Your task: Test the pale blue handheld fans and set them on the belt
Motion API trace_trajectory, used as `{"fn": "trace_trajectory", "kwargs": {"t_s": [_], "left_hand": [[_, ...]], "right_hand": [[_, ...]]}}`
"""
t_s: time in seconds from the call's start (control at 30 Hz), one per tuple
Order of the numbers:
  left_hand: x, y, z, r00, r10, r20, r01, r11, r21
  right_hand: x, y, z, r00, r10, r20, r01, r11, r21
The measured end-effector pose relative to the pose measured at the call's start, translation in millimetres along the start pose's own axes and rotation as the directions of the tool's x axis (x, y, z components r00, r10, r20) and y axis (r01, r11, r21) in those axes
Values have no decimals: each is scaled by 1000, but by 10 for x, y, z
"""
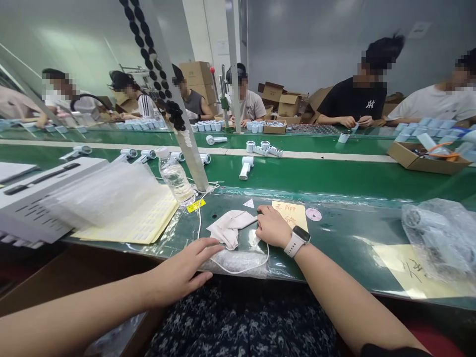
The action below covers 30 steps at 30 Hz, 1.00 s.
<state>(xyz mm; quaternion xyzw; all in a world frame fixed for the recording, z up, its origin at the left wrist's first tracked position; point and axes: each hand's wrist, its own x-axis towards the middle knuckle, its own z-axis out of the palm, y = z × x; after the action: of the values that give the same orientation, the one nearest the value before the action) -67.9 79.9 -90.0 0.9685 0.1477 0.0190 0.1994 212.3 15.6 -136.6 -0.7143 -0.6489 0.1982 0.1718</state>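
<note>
My left hand (184, 271) lies flat at the near edge of the green bench, fingers stretched out toward a crumpled white cloth (228, 227) and a clear plastic bag (238, 260). My right hand (272, 227), with a white smartwatch on its wrist, rests knuckles up beside the cloth. Its fingers are curled under, pressing at the cloth's right edge. A thin white cable (241, 267) loops round the bag. A yellow note (292, 214) lies just behind my right hand.
A water bottle (175, 176) stands by a slanted metal post (189, 144). Yellow label sheets (141, 218) and a grey machine (33, 198) lie left; a bagged white device (439, 238) lies right. White handheld devices (246, 167) sit on the conveyor. Several people work opposite.
</note>
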Motion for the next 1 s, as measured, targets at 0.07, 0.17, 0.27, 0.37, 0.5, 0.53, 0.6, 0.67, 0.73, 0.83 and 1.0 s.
{"fn": "trace_trajectory", "kwargs": {"t_s": [0.07,0.17,0.27,0.37,0.5,0.53,0.6,0.67,0.73,0.83,1.0], "left_hand": [[166,44,-63,999,50,11,-50,998,22],[607,-32,-106,994,102,-36,-98,991,91],[1180,-292,-79,996,-54,-77,66,984,164],[1769,-599,-3,948,-292,-128,313,930,191],[2460,-877,110,870,-459,-178,489,850,195],[2614,-915,133,842,-506,-188,537,821,193],[2898,-963,167,773,-595,-219,632,753,183],[3144,-993,182,709,-657,-255,702,692,169],[3342,-1035,173,671,-690,-271,739,656,157],[3540,-1179,96,638,-730,-246,769,622,149],[3498,-1640,-227,602,-781,-165,798,578,171]], "right_hand": [[0,51,19,998,17,-53,-13,997,74],[18,77,23,993,68,-99,-46,976,212],[37,29,13,992,105,-76,-73,937,340],[64,-27,11,995,98,-29,-79,916,394],[132,-31,9,996,86,11,-84,925,372],[149,-24,5,996,86,16,-86,929,359],[175,-16,-6,996,84,26,-88,941,327],[192,-19,-22,996,77,39,-85,953,292],[204,-30,-38,996,67,53,-78,963,259],[222,-43,-58,996,56,67,-69,971,229],[240,-46,-58,996,45,82,-62,975,213]]}}
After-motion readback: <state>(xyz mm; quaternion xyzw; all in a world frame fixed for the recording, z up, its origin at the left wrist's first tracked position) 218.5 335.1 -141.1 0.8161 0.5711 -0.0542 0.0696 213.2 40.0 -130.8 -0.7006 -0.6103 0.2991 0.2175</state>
